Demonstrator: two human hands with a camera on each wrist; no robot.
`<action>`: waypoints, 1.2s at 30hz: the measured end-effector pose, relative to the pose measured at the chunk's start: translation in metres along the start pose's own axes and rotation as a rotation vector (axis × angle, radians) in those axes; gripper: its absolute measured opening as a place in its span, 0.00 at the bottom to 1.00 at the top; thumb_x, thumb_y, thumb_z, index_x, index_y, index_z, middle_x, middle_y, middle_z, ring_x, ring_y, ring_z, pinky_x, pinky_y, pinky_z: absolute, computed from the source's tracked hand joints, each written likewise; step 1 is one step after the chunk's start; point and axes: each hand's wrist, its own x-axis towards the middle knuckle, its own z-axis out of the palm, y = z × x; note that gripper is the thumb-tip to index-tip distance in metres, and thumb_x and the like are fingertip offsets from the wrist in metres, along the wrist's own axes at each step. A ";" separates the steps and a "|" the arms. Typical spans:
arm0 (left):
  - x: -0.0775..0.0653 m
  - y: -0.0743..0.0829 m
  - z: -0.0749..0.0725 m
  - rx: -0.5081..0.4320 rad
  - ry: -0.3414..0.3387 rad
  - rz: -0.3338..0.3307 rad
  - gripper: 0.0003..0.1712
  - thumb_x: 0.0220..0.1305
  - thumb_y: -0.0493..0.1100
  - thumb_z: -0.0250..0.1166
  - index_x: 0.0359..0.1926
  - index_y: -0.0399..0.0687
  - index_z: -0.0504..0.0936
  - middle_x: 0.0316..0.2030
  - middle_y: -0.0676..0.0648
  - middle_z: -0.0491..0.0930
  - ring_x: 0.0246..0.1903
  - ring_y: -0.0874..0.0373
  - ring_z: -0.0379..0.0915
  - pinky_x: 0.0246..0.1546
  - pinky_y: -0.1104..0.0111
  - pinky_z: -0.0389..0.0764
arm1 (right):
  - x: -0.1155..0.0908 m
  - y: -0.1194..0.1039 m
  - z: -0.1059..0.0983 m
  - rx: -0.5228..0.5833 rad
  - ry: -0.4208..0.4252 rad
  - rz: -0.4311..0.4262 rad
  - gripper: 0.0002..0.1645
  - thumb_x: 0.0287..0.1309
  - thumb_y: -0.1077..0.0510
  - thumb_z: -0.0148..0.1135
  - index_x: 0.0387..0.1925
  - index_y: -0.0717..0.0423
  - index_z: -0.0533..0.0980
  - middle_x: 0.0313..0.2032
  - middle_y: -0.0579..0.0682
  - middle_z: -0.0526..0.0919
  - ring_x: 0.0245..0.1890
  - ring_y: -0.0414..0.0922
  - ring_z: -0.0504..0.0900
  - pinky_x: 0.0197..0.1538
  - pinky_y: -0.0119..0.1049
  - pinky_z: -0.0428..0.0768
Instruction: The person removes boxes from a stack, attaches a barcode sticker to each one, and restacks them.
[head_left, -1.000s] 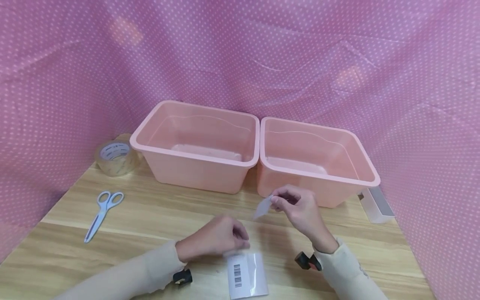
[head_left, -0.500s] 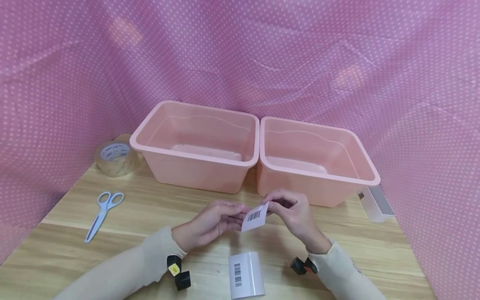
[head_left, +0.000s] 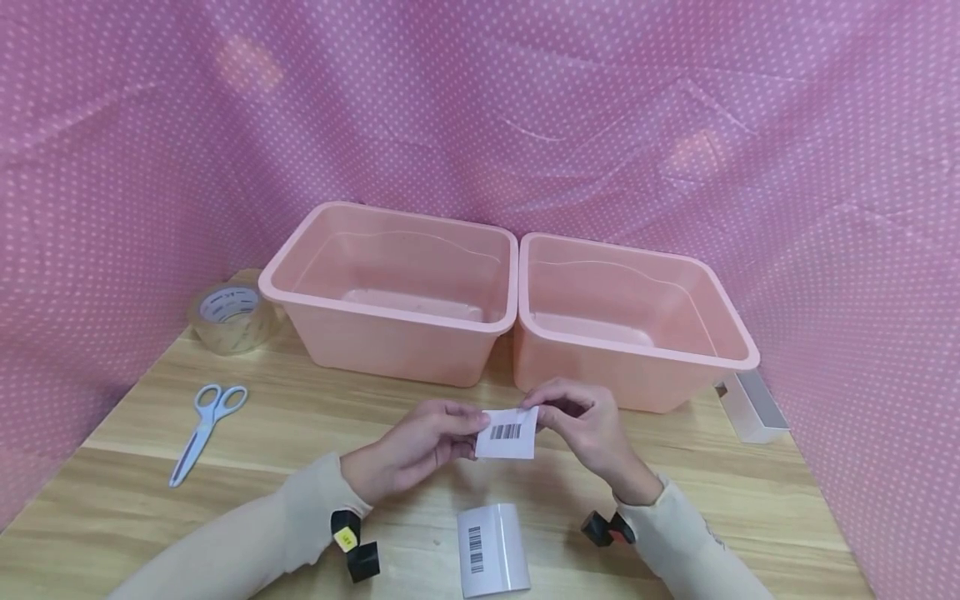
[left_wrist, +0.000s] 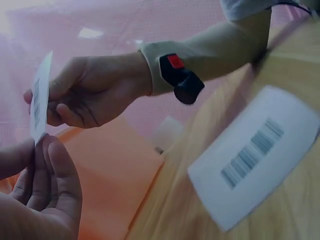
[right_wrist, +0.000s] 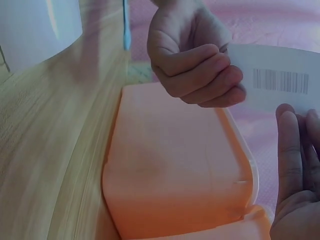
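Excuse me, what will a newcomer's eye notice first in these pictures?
Probably it falls first on the pink dotted cloth behind the table and the two pink bins standing side by side before it. Next, nearer the viewer, comes the small barcode label that the left hand and the right hand pinch from opposite sides.

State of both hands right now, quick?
Left hand: holding, pinching the raised barcode label at one side.
Right hand: holding, pinching the same label's opposite side.
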 end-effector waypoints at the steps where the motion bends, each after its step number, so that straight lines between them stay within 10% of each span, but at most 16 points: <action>1: 0.001 0.000 -0.001 0.011 0.016 0.010 0.24 0.67 0.38 0.65 0.57 0.23 0.75 0.47 0.44 0.86 0.43 0.56 0.85 0.43 0.71 0.87 | 0.000 0.000 0.000 -0.007 0.002 0.003 0.07 0.58 0.78 0.60 0.37 0.74 0.81 0.40 0.40 0.88 0.36 0.35 0.86 0.35 0.34 0.90; 5: 0.004 0.002 -0.003 0.092 0.127 0.090 0.19 0.65 0.36 0.67 0.51 0.26 0.79 0.41 0.46 0.88 0.39 0.58 0.85 0.41 0.69 0.87 | 0.003 0.001 -0.001 -0.052 0.028 0.085 0.06 0.59 0.75 0.63 0.38 0.73 0.82 0.38 0.49 0.89 0.33 0.36 0.87 0.34 0.37 0.90; 12: 0.002 0.009 -0.009 0.495 0.399 0.383 0.08 0.62 0.40 0.73 0.40 0.42 0.89 0.34 0.44 0.90 0.30 0.59 0.82 0.30 0.68 0.85 | 0.010 0.009 0.000 -0.097 0.053 0.269 0.10 0.60 0.74 0.62 0.43 0.73 0.82 0.39 0.71 0.87 0.31 0.38 0.88 0.35 0.42 0.91; 23: -0.009 0.008 -0.023 0.811 0.462 0.847 0.04 0.60 0.39 0.74 0.37 0.47 0.90 0.34 0.48 0.91 0.32 0.63 0.83 0.29 0.73 0.85 | 0.005 0.025 0.015 -0.086 0.120 0.183 0.10 0.61 0.71 0.63 0.44 0.71 0.78 0.39 0.69 0.84 0.36 0.39 0.85 0.38 0.35 0.89; 30: -0.013 0.009 -0.025 0.914 0.473 0.937 0.06 0.58 0.37 0.75 0.38 0.47 0.90 0.36 0.50 0.91 0.36 0.61 0.87 0.39 0.74 0.88 | 0.014 0.028 0.029 -0.215 0.210 0.179 0.05 0.57 0.70 0.68 0.36 0.63 0.81 0.33 0.59 0.85 0.31 0.37 0.82 0.35 0.28 0.85; 36: -0.015 0.014 -0.032 0.770 0.529 0.857 0.08 0.59 0.37 0.74 0.41 0.45 0.90 0.38 0.44 0.91 0.33 0.66 0.84 0.28 0.77 0.85 | 0.023 0.030 0.039 -0.375 0.226 -0.023 0.05 0.57 0.69 0.70 0.34 0.59 0.82 0.30 0.52 0.87 0.29 0.38 0.83 0.33 0.30 0.87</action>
